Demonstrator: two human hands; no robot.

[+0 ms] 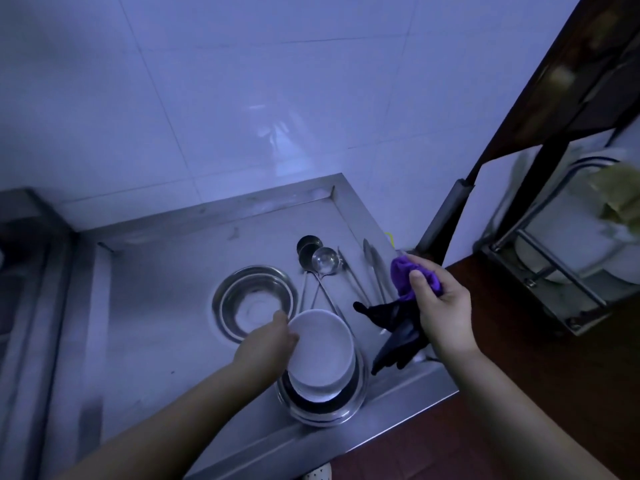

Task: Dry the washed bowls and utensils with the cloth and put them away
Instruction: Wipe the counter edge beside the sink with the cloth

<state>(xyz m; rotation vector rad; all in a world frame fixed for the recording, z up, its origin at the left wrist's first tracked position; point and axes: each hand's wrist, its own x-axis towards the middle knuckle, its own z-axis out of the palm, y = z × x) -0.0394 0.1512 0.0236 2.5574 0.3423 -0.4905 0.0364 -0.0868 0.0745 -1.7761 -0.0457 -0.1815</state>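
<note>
Two bare arms low in the picture, closest of all. Left hand (pixel 273 336) out over the steel counter (pixel 166 306), fingers curled onto the far left rim of the white bowl (pixel 320 355), holding it there. White bowl tipped up a bit, sitting inside a shiny steel bowl (pixel 322 408) near the front edge of the counter. Another steel bowl (pixel 254 301), round and open side up, just behind and to the left, right by the left hand.

Right hand (pixel 441 306) up above the right side of the counter, fingers and thumb wrapped tight around a purple cloth (pixel 403 271). Bright purple bunch poking out the top of the fist, dark part of the cloth hanging down below, loose and floppy, its end close to the steel bowl with the white bowl in it.

Behind the bowls, flat on the counter: two ladles (pixel 320 259) side by side, cups toward the wall, long thin handles pointing to the front. Next to them on the right, metal tongs (pixel 374 268), lying flat too, partly hidden by the cloth.

White tiled wall (pixel 242 98) behind. Off to the right, a dark brown wooden top (pixel 519 341) with a metal dish rack (pixel 554 271), white plates standing in it, all a bit blurry.
</note>
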